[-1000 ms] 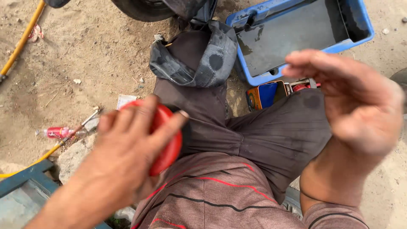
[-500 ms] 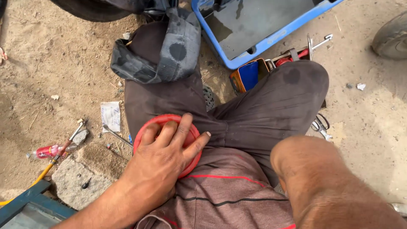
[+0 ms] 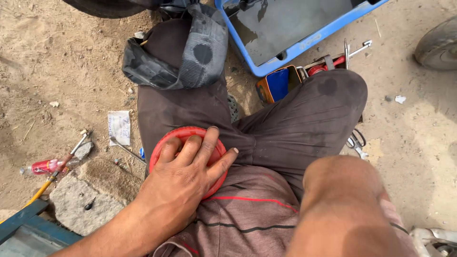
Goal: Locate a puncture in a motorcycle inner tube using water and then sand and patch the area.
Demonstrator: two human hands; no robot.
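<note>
Sandy ground (image 3: 57, 62) lies around; left hand (image 3: 183, 183) presses spread fingers (image 3: 209, 145) flat on a red lid (image 3: 166, 143) (not gripped); right hand's fingers unseen, cannot tell.

The round lid (image 3: 188, 157) under the left hand (image 3: 183, 183) is red. The trousers (image 3: 295, 123) are dark brown; the shirt (image 3: 247, 214) is brownish-grey with thin red and black stripes. The tray (image 3: 304, 43) is blue, the ground (image 3: 57, 66) sandy tan, the small bottle (image 3: 45, 166) red.
</note>
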